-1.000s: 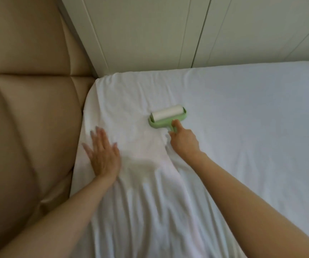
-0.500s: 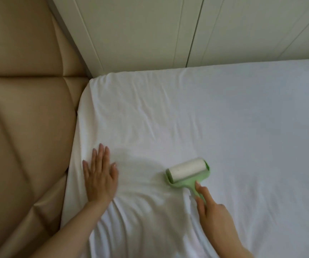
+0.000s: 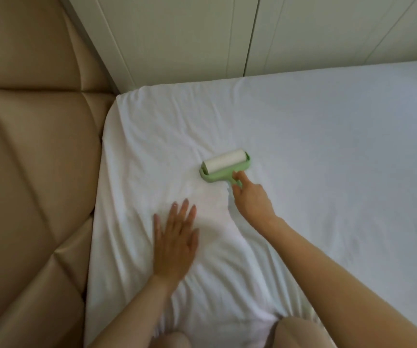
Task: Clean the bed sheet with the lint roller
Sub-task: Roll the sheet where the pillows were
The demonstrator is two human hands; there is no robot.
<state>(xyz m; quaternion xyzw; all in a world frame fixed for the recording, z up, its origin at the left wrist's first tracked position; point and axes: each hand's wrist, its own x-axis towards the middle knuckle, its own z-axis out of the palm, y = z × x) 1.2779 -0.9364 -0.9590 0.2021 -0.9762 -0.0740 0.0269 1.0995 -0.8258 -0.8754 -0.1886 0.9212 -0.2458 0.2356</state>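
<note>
Lint roller [image 3: 223, 165], a smooth white cylinder set in a pale green plastic frame, is laid on the white, softly creased bed sheet [image 3: 327, 146], near the corner by the padded beige headboard [image 3: 31, 172]. Its short green handle is gripped by the right hand [image 3: 251, 199], with fingers curled round it and the roll lying just beyond the fingertips. The left hand [image 3: 174, 242] is pressed flat on the cloth, fingers straight and slightly spread, apart from the roller.

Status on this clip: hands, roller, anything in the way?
Right hand grips lint roller handle, roller down on bed sheet. Left hand flat, pressing sheet. Only wrinkles ahead, no obstacle.
</note>
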